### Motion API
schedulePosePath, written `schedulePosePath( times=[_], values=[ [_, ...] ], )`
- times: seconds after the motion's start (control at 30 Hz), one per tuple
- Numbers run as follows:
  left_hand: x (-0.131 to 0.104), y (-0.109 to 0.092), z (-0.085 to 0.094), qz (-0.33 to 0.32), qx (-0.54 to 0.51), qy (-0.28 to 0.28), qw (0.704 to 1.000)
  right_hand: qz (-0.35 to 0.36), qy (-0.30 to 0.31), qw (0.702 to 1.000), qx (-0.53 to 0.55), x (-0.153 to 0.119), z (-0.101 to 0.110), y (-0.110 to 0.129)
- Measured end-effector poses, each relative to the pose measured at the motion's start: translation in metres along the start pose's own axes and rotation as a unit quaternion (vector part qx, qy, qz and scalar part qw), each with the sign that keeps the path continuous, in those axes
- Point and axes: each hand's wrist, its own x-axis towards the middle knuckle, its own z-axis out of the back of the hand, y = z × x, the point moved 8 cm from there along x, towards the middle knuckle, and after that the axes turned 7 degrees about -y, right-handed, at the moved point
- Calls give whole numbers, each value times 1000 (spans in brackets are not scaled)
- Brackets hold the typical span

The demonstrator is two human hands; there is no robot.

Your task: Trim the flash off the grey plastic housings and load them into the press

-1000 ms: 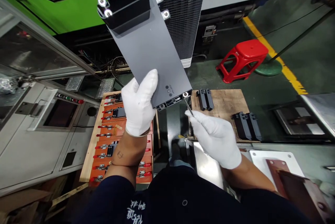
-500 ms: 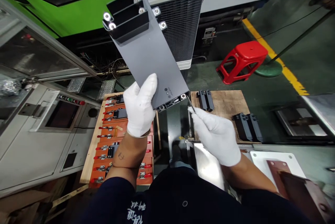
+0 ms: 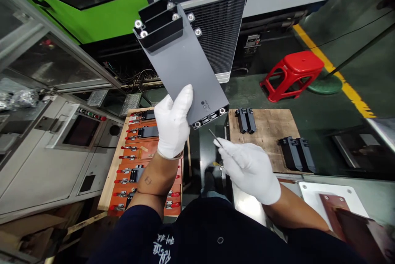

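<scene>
My left hand (image 3: 173,126), in a white glove, grips a long dark grey plastic housing (image 3: 188,60) near its lower end, thumb lying on the flat face. The housing is held up at a tilt. Its far end carries black ribbed slots and round metal inserts, and more inserts show at the near end. In my gloved right hand (image 3: 247,167) a thin dark rod-like tool (image 3: 215,137) is pinched, its tip pointing up and left. That tip is a little below the housing's near end, apart from it.
Orange fixture boards (image 3: 145,147) with red-handled clamps lie on the left. At right, a wooden board (image 3: 268,128) bears several dark grey parts (image 3: 293,155). A red stool (image 3: 296,68) stands on the floor beyond. A green machine (image 3: 101,21) rises ahead, with a control screen (image 3: 78,130) at left.
The tool's tip has come away from the metal insert at the housing's near end, down and to the left. The whole view has shifted slightly; my left hand still holds the housing.
</scene>
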Motion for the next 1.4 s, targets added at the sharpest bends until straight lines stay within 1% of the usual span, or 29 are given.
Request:
schedulePosePath(
  times=[0.03,0.1,0.2,0.3,0.43,0.57,0.67,0.8,0.97,1.07,1.17,1.27,1.33,1.4],
  values=[
    [-1,-1,-1,-4,8,5,1000,16,11,1000,-3,0,-3,3],
    [-3,-2,-3,-16,25,16,999,21,30,999,-10,1,-9,5],
    [-4,-2,-2,-22,38,19,999,6,43,999,-12,2,-14,4],
    [-5,-2,0,-15,30,14,999,-8,42,999,-9,3,-14,2],
    [-5,-5,2,-12,15,-2,1000,-22,73,997,8,5,-22,5],
    [-4,-4,3,1,-11,-17,1000,10,69,997,11,5,-24,11],
    [-5,-2,3,3,-5,-13,1000,-8,69,997,23,3,-23,7],
    [-6,2,3,8,9,-5,1000,-32,46,998,9,1,-20,2],
    [-8,9,0,21,10,12,1000,-27,73,997,12,-1,-30,7],
    [-6,2,3,-2,54,16,998,-32,80,996,11,-2,-31,8],
    [-4,-7,7,-27,83,22,996,-52,56,997,4,-2,-25,4],
    [-4,-11,9,-33,89,20,995,-51,40,998,-10,-1,-24,4],
    [-5,-10,9,-31,90,17,995,-49,51,997,-8,0,-27,6],
    [-7,-10,8,-30,88,9,996,-60,71,996,17,0,-32,8]
  ],
)
